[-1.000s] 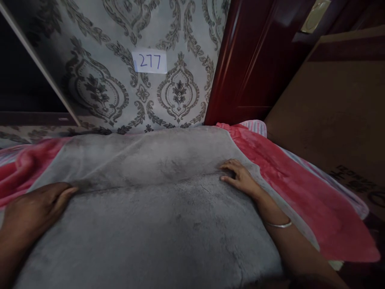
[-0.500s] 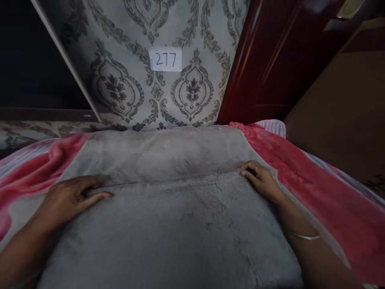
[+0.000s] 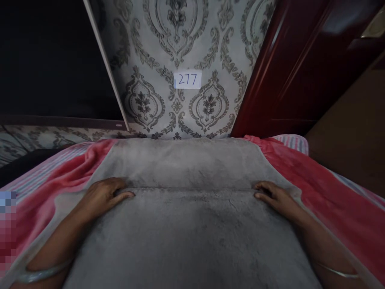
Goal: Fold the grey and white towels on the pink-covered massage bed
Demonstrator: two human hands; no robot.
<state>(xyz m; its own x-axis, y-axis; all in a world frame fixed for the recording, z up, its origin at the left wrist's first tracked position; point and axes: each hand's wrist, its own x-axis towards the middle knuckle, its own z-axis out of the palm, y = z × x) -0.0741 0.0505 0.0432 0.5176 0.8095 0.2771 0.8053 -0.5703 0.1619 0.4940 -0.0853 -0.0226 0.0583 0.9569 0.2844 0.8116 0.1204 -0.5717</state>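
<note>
A soft grey blanket (image 3: 192,233) lies in front of me, with a straight crosswise edge where one layer meets the paler grey part behind. At the left end of this edge, my left hand (image 3: 104,196) has its fingers bent over the far side and its thumb on the near side, closed on the cloth. My right hand (image 3: 275,198) pinches the same edge at its right end, thumb and fingers curled round it. Between the two hands the edge runs flat. The fingertips partly sink into the pile.
Red-pink blanket cloth (image 3: 337,200) spreads along both sides, over a striped sheet (image 3: 293,142). Behind stand a patterned wall (image 3: 177,120) with a paper marked 277 (image 3: 188,79), a dark screen (image 3: 54,60) at left and a dark red wooden panel (image 3: 288,72) at right.
The view has shifted, so the wall and bed appear further right and lower. Both hands stay at the blanket's edge, which now looks more level.
</note>
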